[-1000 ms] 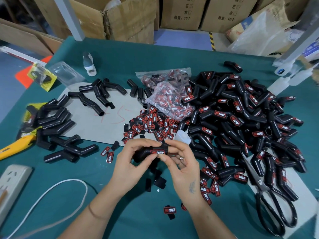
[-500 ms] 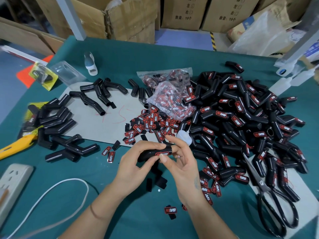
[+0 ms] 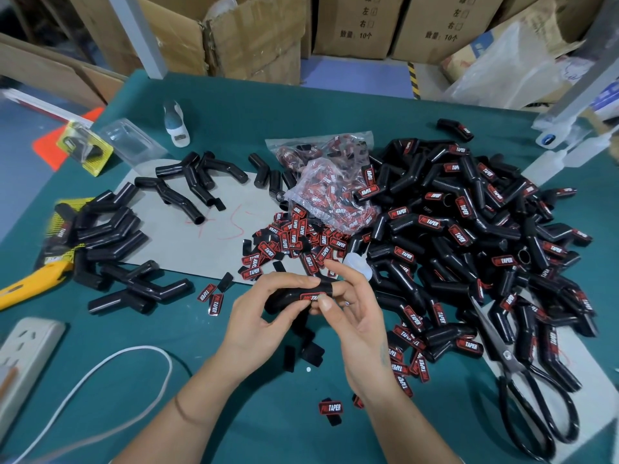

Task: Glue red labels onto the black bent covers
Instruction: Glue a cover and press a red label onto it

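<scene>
Black bent cover [image 3: 294, 296] held above the near middle of the bench [image 3: 234, 95], its long axis running left to right and a little upward toward the right. The left hand [image 3: 264, 316] grips the cover's left limb, fingers curled over the top and thumb beneath. The right hand [image 3: 351, 309] lies just to the right: its thumb presses a red label [image 3: 313, 297] on the near face of the cover's right limb, and one finger appears to sit in or behind the open end, while the other fingers are spread and nearly straight, holding nothing. The label lies along the limb's axis, so pressure should run across that face; the right hand is nearer to it.

Judged step: seating the label, near complete for this piece.

Loose labels [image 3: 291, 239] lie at mid-bench beside a clear bag [image 3: 331, 195] of more. Finished covers [image 3: 469, 246] are heaped toward the right edge, unlabelled covers [image 3: 110, 229] toward the left edge. Scissors [image 3: 522, 390] lie at the near right corner
</scene>
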`<state>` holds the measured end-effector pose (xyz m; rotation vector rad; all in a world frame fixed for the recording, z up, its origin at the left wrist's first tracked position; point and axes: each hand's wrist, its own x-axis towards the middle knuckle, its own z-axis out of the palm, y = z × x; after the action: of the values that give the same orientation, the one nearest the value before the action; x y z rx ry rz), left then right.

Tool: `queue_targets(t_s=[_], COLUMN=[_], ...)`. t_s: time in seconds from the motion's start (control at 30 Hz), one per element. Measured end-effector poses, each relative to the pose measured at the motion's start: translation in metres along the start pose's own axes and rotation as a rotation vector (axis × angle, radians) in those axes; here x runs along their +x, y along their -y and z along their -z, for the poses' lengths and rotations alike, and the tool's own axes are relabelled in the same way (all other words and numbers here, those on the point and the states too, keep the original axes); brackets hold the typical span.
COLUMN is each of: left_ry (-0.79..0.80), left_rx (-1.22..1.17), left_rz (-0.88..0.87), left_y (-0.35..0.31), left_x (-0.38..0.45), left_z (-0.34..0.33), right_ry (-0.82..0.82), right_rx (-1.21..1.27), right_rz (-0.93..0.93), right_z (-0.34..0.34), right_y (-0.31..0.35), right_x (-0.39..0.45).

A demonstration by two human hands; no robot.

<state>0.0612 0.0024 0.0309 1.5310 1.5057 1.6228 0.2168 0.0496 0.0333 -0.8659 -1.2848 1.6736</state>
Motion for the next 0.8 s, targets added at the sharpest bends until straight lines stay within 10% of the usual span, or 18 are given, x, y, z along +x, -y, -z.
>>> queue_targets(t_s=[0.8], left_ry=[0.064], left_rx=[-0.161], left_rz=[0.262], left_y=[0.0007], left_x=[0.007], left_z=[0.0074], right_ry=[0.045], right_rx=[-0.008], right_rz=[0.014], right_z=[0.0007], right_y=[0.0053], right_x=[0.0029])
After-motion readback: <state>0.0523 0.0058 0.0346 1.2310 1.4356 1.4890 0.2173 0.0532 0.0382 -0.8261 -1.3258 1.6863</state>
